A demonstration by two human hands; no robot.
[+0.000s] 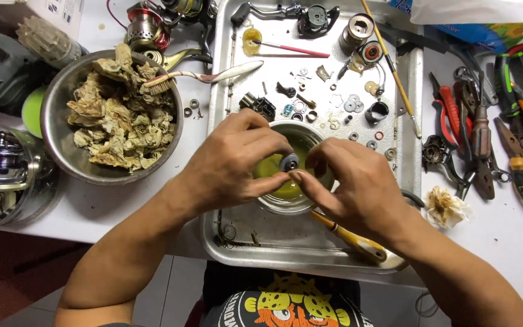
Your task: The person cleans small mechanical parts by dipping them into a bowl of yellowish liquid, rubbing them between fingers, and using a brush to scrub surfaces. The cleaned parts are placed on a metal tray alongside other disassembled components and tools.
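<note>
My left hand (231, 160) and my right hand (352, 181) meet over a small steel bowl (286, 203) of yellow-green liquid standing in a metal tray (255, 242). Both hands pinch a small round dark part with a pale centre (289, 161), held just above the liquid. Loose washers, rings and small reel parts (352, 106) lie scattered on the tray beyond the bowl. A yellow-handled tool (355, 241) lies in the tray under my right wrist.
A large steel bowl of crumpled stained tissue (116, 115) with a toothbrush (201, 75) on its rim sits left. Fishing reels (152, 27) lie at the back and far left. Pliers and screwdrivers (503, 121) cover the right side. A dirty tissue wad (446, 206) lies by the tray.
</note>
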